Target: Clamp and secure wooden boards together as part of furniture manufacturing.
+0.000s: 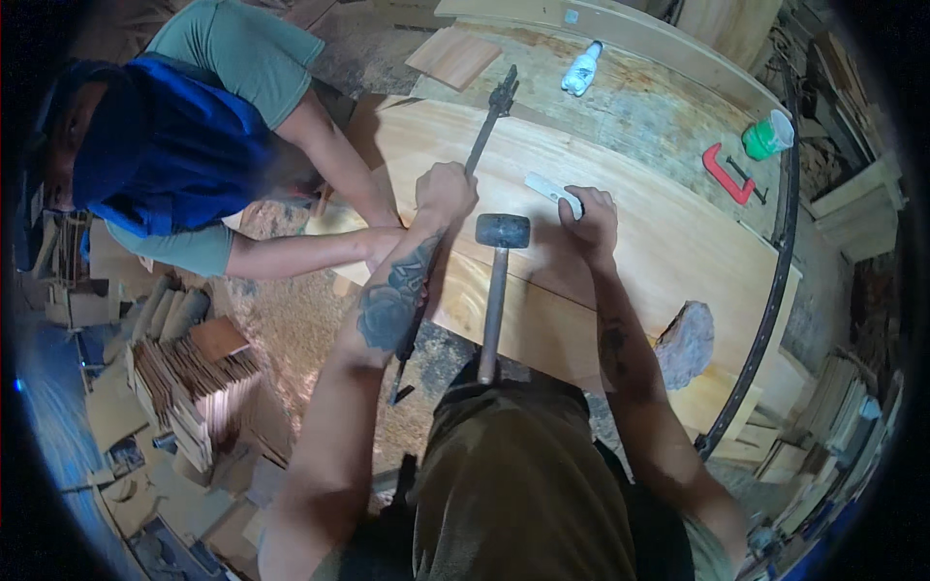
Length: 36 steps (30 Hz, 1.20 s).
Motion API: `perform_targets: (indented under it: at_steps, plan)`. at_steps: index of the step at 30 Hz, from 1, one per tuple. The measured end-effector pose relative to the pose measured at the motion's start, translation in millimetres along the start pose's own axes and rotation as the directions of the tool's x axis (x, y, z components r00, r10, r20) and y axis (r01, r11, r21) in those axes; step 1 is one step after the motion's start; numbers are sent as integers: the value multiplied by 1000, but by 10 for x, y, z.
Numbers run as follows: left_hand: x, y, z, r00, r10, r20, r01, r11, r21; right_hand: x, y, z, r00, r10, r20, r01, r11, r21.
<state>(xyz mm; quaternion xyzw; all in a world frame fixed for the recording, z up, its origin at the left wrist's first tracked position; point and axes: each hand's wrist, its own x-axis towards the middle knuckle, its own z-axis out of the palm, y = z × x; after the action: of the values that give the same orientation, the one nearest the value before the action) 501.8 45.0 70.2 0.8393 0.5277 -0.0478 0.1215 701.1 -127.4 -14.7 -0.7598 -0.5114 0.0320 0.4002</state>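
A large pale wooden panel [639, 213] of joined boards lies across the bench. My left hand [448, 197] is closed round the dark metal bar clamp [481, 140] that crosses the panel's left part. In my right hand [591, 223], the fingers are wrapped round one end of a pale, flat, narrow piece [548, 187], whose kind I cannot make out. Between my arms is a mallet [503, 230] with a black head, its wooden handle pointing towards me. Beside my left forearm, a co-worker's hands reach the panel's left edge, partly hidden by my arm.
A second long bar clamp [775, 315] crosses the panel's right end. Near my right forearm lies a rough greyish lump [688, 344]. On the bench beyond are a bottle [581, 70], a red C-clamp [725, 176], a green-and-white cup [767, 137] and a board [453, 56]. Stacked wood pieces [189, 387] stand lower left.
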Motion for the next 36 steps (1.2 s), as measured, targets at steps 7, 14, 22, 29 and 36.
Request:
perform_targets:
  at_steps: [7, 14, 22, 29, 36]
  plan:
    - [104, 73, 211, 987, 36, -154, -53, 992, -110, 45, -113, -8, 999, -10, 33, 13, 997, -81]
    - [288, 279, 355, 973, -35, -227, -16, 976, -217, 34, 30, 61, 998, -39, 57, 47, 987, -156]
    - [270, 421, 660, 939, -294, -178, 256, 943, -211, 635, -104, 6, 997, 59, -44, -58, 998, 37]
    - [-457, 385, -57, 908, -178, -379, 43, 940, -340, 1581, 168, 507, 920, -142, 364, 148, 989, 9]
    - [-2493, -404, -70, 940, -264, -216, 94, 809, -580, 1776, 480, 601, 920, 6, 391, 30, 996, -86]
